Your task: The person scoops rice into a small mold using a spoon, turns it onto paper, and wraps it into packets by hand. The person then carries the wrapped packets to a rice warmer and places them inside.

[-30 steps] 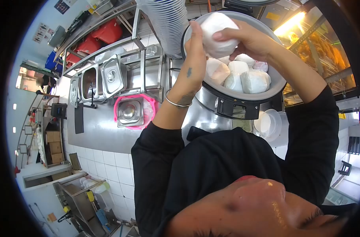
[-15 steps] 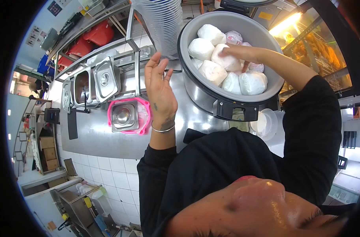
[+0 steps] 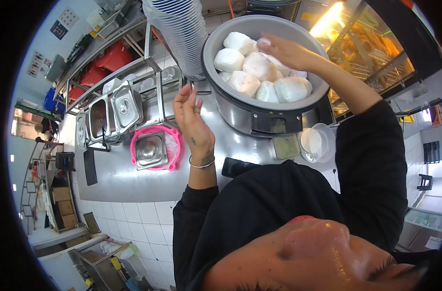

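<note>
A large round pot (image 3: 220,92) with a grey inner wall stands on the steel counter, holding several white wrapped bundles (image 3: 259,66). Over the pot's back right part, my right hand (image 3: 285,51) is held flat with the fingers stretched out, above the bundles; nothing shows in it. My left hand (image 3: 194,119) is raised over the counter left of the pot, palm up and empty, its fingers apart and slightly curled. Behind it rises a tall stack of clear plastic cups (image 3: 179,36).
A pink-rimmed basket (image 3: 175,162) with a steel pan (image 3: 150,150) lies left on the counter (image 3: 114,179). Lidded steel containers (image 3: 126,106) stand behind it. A dark phone-like object (image 3: 238,167), plastic tubs (image 3: 318,142) and a lit glass cabinet (image 3: 371,53) are nearer the right.
The white bundle held in both hands is now among the others in the pot. My right hand has let go and lifted; my left hand has moved left, away from the pot.
</note>
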A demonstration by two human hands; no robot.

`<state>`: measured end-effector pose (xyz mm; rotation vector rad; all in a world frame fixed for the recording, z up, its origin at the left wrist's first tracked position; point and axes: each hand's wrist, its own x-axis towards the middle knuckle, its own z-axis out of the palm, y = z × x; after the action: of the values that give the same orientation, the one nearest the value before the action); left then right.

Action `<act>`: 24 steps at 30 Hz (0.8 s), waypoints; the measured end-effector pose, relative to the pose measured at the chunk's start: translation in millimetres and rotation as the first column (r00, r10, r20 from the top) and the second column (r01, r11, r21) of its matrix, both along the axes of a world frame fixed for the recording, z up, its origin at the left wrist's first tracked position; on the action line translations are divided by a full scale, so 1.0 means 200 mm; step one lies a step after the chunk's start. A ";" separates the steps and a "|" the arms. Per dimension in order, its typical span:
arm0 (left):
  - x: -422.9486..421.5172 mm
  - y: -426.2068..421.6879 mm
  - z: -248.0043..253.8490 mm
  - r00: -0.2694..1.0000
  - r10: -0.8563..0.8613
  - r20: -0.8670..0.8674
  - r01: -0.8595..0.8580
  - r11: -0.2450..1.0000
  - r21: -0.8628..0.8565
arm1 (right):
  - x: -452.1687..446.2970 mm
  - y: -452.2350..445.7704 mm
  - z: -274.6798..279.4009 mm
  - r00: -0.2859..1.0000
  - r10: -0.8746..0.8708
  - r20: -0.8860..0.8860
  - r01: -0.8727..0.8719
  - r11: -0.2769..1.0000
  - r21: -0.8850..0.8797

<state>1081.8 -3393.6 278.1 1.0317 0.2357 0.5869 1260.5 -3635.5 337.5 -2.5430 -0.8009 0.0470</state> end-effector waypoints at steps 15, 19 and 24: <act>-0.72 -1.73 -0.65 0.850 -0.520 -0.086 0.519 0.799 0.303 | -2.30 -2.07 -1.16 0.609 -0.515 -0.603 0.793 0.403 0.457; -1.00 -2.15 -1.32 0.568 -0.553 -0.610 0.780 0.597 0.185 | -2.54 -2.66 -1.12 0.502 -0.566 -0.654 0.842 0.147 0.520; -1.09 -2.71 -1.81 0.083 -0.446 -0.891 0.921 0.376 -0.102 | -2.42 -3.57 -1.13 0.554 -0.610 -0.567 0.767 0.109 0.632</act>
<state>862.9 -3934.6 -83.1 1.7404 0.3446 -0.9857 776.5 -4349.7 112.0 -1.6082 0.5136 -0.3641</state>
